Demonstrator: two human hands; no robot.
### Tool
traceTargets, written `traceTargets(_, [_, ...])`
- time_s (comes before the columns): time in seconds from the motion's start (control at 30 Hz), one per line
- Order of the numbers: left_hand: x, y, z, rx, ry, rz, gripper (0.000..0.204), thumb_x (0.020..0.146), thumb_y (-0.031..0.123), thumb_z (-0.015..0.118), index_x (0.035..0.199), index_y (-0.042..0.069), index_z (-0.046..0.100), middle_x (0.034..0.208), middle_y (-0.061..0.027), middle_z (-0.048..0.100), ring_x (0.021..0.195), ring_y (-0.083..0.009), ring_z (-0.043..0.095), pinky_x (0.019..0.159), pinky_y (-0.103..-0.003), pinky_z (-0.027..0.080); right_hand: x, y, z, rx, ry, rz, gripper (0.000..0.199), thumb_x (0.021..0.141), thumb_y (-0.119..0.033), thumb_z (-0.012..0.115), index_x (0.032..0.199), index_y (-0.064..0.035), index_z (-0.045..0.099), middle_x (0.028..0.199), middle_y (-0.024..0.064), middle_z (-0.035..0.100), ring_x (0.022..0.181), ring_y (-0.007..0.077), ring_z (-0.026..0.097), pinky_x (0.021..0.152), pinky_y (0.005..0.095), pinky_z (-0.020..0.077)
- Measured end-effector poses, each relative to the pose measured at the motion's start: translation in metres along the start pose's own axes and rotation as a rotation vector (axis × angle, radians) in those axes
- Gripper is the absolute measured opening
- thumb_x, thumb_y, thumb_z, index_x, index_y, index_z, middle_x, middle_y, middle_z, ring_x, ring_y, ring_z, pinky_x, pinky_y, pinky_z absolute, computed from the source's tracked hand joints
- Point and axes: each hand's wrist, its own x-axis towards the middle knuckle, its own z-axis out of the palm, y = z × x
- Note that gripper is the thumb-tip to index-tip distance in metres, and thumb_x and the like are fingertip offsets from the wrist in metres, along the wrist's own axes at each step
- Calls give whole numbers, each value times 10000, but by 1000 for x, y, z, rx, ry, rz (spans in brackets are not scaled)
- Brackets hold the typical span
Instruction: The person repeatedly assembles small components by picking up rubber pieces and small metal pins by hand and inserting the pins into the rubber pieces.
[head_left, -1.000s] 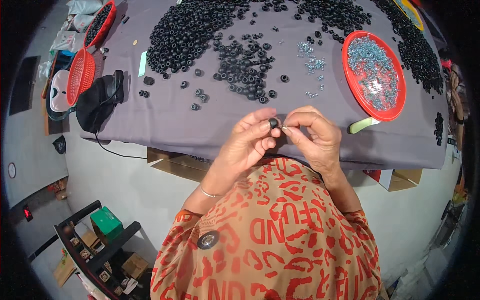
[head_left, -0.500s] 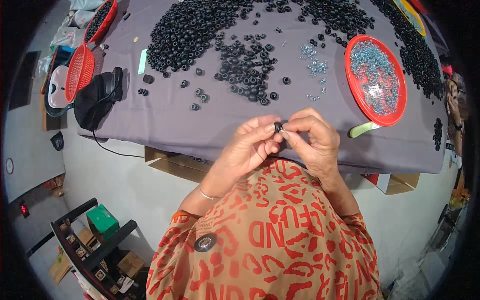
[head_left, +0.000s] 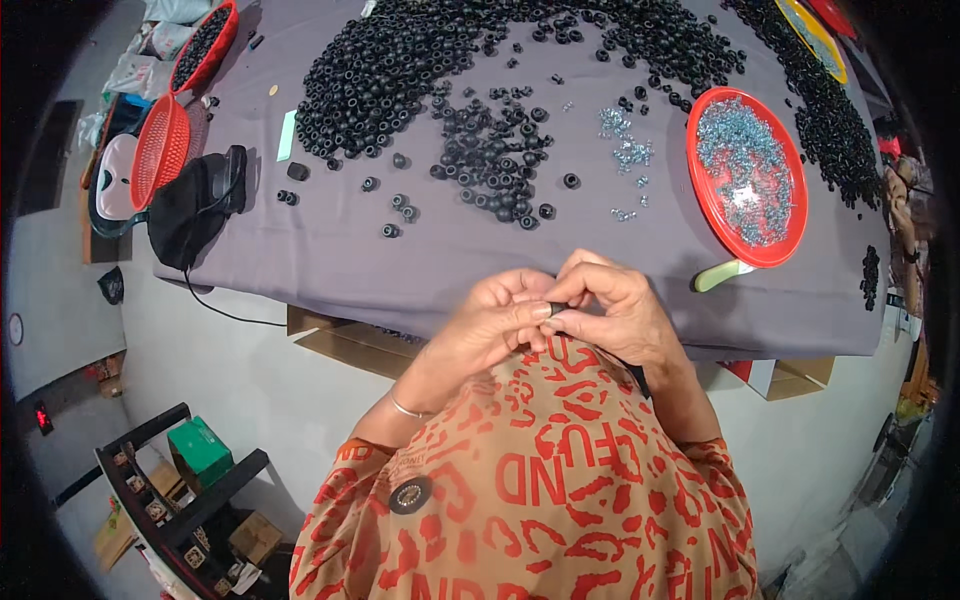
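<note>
Black piece (head_left: 559,309), pinched by left hand (head_left: 503,318), right hand (head_left: 622,310), axis perhaps sideways

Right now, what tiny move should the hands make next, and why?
Maybe loosen the right hand just a little while the left hand holds on. Both seem to pinch around one small black piece and cover most of it, so a peek would probably help show how it sits.

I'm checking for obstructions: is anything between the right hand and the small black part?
Nothing visible is: the right hand has its fingertips at the small black part, with the left hand close against its left side.
</note>
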Motion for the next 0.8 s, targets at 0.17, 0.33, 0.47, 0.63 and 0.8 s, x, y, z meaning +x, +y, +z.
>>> traceTargets(0.17, [-10,6,-11,78,-59,-164,239,853,112,609,1000,-74,580,806,-98,615,678,-112,602,564,-207,518,0,-1,2,-59,-74,-138,181,669,31,720,821,-14,632,775,35,564,654,98,529,561,230,421])
traceTargets(0.33, [-11,14,-16,113,-162,-185,244,836,134,629,971,-65,589,776,-80,615,627,-104,585,555,-218,498,2,-5,4,42,-165,-80,197,678,28,711,855,-14,635,781,31,553,693,102,523,606,231,424])
traceTargets(0.47, [-5,7,-34,-63,-39,-102,193,845,122,611,960,-32,590,797,-85,611,628,-108,581,552,-217,492,10,-7,-11,-250,112,-80,186,693,15,681,870,-17,631,846,60,578,744,129,557,654,258,443])
traceTargets(0.63, [-1,7,-41,-222,-117,61,142,862,112,589,968,18,590,822,-80,609,620,-100,567,556,-218,488,40,17,-15,-693,360,-284,137,731,-7,645,865,-16,617,823,83,565,718,194,559,636,293,451])
traceTargets(0.8, [-3,6,-41,-197,-8,58,157,848,158,619,888,12,577,817,-75,555,683,-123,490,541,-226,436,69,22,4,-1026,239,-350,137,704,-35,648,835,-53,614,808,65,503,771,241,493,644,354,384])
